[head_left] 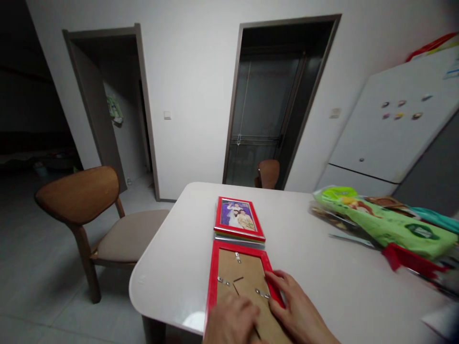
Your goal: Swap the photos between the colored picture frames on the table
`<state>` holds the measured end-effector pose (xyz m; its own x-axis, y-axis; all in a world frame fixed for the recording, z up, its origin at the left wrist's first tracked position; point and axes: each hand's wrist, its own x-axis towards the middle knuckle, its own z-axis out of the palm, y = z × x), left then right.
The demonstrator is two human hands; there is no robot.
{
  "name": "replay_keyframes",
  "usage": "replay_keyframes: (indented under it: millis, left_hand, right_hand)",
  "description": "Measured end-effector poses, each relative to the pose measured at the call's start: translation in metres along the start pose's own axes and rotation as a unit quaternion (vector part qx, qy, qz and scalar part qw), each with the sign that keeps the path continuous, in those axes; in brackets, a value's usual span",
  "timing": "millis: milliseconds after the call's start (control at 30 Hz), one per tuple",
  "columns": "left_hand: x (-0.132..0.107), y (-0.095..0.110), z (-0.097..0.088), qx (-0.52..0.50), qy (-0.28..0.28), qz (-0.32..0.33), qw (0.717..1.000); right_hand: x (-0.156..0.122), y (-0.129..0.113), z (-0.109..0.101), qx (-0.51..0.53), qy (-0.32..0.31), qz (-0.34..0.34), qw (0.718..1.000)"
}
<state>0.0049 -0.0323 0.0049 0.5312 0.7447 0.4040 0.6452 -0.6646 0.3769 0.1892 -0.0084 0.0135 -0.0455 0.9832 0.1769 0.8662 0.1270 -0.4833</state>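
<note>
A red picture frame (213, 272) lies face down on the white table, its brown backing board (247, 270) and small metal turn clips showing. My right hand (296, 306) grips the frame's right edge, thumb and fingers around the red border near the right clip. Over the lower part of the backing is my left hand (233, 320), blurred, with its fingers bent; whether it holds anything is hidden. Just beyond stands a stack of frames, topped by a red frame with a photo (238, 217) face up.
On the table's right lie a green plastic package (390, 222), a red item (412, 258) and other clutter. A wooden chair (79, 196) stands at the left, another chair (268, 174) behind the table. A white fridge (398, 138) is at the right.
</note>
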Motion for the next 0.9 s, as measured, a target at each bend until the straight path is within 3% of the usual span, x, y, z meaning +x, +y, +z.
replay_keyframes:
  millis: [67, 167, 267, 500, 733, 900]
  left_hand:
    - [0.003, -0.02, -0.022, -0.019, 0.036, -0.127, 0.991]
    - [0.006, -0.043, -0.036, -0.053, 0.033, -0.218, 0.974]
    - [0.005, -0.051, -0.03, -0.067, 0.025, -0.226, 0.971]
    - [0.002, -0.046, -0.027, -0.09, 0.05, -0.231, 0.968]
    - [0.002, -0.047, -0.024, -0.071, 0.055, -0.235, 0.968]
    - [0.002, -0.05, -0.021, -0.071, 0.044, -0.235, 0.968]
  right_hand:
    - [0.0, 0.0, 0.001, -0.004, -0.011, -0.013, 1.0]
    - [0.003, -0.002, 0.004, -0.012, -0.022, -0.016, 1.0]
    - [0.008, -0.005, 0.004, -0.019, -0.013, -0.022, 0.999]
    - [0.015, -0.025, -0.003, -0.049, -0.001, -0.039, 0.998]
    - [0.025, -0.092, 0.026, 0.027, -0.049, -0.128, 0.99]
    - [0.037, -0.09, 0.035, 0.031, -0.025, -0.126, 0.991]
